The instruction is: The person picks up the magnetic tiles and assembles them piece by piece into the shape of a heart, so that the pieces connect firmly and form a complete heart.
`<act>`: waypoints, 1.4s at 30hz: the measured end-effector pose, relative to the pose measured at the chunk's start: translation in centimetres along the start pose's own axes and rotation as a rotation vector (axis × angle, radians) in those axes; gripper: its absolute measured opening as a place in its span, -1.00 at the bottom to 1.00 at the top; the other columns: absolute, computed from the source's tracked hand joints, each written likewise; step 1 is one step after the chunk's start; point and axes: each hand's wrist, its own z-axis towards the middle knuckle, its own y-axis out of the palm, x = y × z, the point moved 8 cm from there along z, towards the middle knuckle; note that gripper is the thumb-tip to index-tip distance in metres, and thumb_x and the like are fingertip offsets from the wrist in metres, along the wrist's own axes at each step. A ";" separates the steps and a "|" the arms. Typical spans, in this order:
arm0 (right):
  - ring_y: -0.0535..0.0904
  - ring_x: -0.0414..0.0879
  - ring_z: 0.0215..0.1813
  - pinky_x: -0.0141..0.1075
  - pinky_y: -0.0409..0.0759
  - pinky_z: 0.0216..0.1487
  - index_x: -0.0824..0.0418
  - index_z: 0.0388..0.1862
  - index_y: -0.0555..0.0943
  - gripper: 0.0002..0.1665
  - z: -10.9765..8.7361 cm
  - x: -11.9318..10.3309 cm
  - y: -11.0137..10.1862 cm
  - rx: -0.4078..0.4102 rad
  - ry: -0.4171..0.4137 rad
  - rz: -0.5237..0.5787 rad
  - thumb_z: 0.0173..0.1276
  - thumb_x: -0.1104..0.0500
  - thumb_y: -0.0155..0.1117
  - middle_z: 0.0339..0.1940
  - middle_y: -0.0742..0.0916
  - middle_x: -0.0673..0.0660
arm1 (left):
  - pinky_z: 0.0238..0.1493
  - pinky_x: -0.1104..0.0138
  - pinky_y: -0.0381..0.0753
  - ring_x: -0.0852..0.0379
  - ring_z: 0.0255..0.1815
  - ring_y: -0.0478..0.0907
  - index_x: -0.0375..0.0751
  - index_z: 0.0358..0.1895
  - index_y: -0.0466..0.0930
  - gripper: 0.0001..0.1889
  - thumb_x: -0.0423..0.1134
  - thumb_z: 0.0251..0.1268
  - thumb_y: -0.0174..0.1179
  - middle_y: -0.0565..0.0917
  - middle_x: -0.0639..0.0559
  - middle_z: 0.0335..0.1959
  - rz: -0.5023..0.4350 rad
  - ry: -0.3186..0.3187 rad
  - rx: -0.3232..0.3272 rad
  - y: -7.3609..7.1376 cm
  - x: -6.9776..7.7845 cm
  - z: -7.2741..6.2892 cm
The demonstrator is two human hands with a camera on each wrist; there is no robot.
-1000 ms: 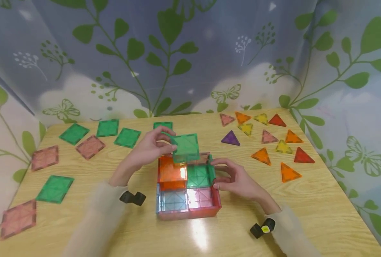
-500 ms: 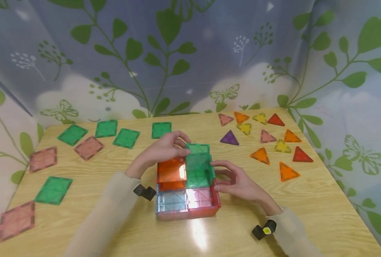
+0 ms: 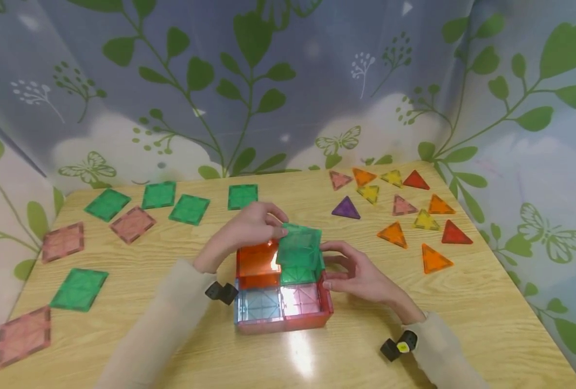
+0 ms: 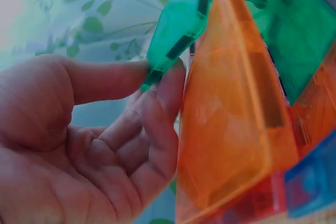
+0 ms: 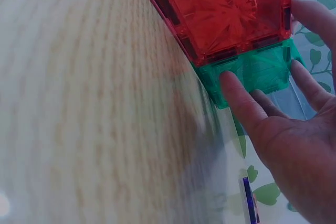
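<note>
Head view. Pinched between thumb and fingers of left hand (image 3: 249, 226): one translucent green square plastic tile (image 3: 299, 249), tilted, over the far-right compartment of the multicoloured translucent plastic box (image 3: 284, 326). Change within the past second: carried from above the orange side toward the fingertips of right hand (image 3: 358, 271), then turned slightly askew. Judged consequence: compartment now mostly covered, but alignment apparently incomplete. Contact between tile and box: not determinable.

Count, left of and beyond left fingers: five loose green square plastic tiles (image 3: 189, 209), three pink square plastic tiles (image 3: 133, 224). Count, right of and beyond right fingers: four orange triangular plastic tiles (image 3: 392, 235), three yellow triangular plastic tiles (image 3: 426, 220), two red triangular plastic tiles (image 3: 456, 233), two pink triangular plastic tiles (image 3: 404, 206), one purple triangular plastic tile (image 3: 346, 208). Just below left fingers: one orange square plastic panel (image 3: 258, 263), atop the far-left compartment. On near side of both sets of fingers: two uncovered compartments, one light blue, one pink.

Left wrist view. Note held tile gripped near one corner, remaining fingers bent, just beside orange panel.

Right wrist view. Note fingers spread, one fingertip resting on green plastic wall (image 5: 260, 72); adjoining red plastic wall (image 5: 220, 19) just beside.
</note>
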 end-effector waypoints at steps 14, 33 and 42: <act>0.37 0.39 0.48 -0.25 0.63 0.30 0.19 0.49 0.25 -0.21 0.1 0.2 -0.1 -0.003 0.007 -0.005 0.37 0.32 0.39 0.50 0.38 0.26 | 0.08 0.18 0.66 -0.01 -0.06 0.63 -0.24 0.08 0.59 -0.75 -0.26 0.42 0.28 0.67 -0.11 -0.01 0.338 0.090 0.063 0.5 1.5 -1.0; 0.37 0.39 0.49 -0.27 0.63 0.30 0.18 0.49 0.26 -0.22 0.1 0.3 0.0 -0.011 0.016 -0.009 0.38 0.32 0.38 0.50 0.38 0.26 | 0.35 -0.16 0.36 -0.12 0.27 0.33 -0.09 0.46 0.37 -0.09 0.01 -0.01 0.60 0.44 -0.09 0.30 0.603 0.204 -0.120 2.0 1.2 -3.1; 0.36 0.39 0.49 -0.26 0.62 0.31 0.20 0.50 0.25 -0.22 0.1 0.1 0.1 -0.012 0.013 -0.007 0.39 0.30 0.38 0.50 0.38 0.27 | 0.29 -0.09 0.39 -0.08 0.26 0.35 -0.10 0.46 0.38 -0.12 -0.05 0.01 0.54 0.44 -0.07 0.32 0.623 0.228 -0.098 1.9 0.8 -3.1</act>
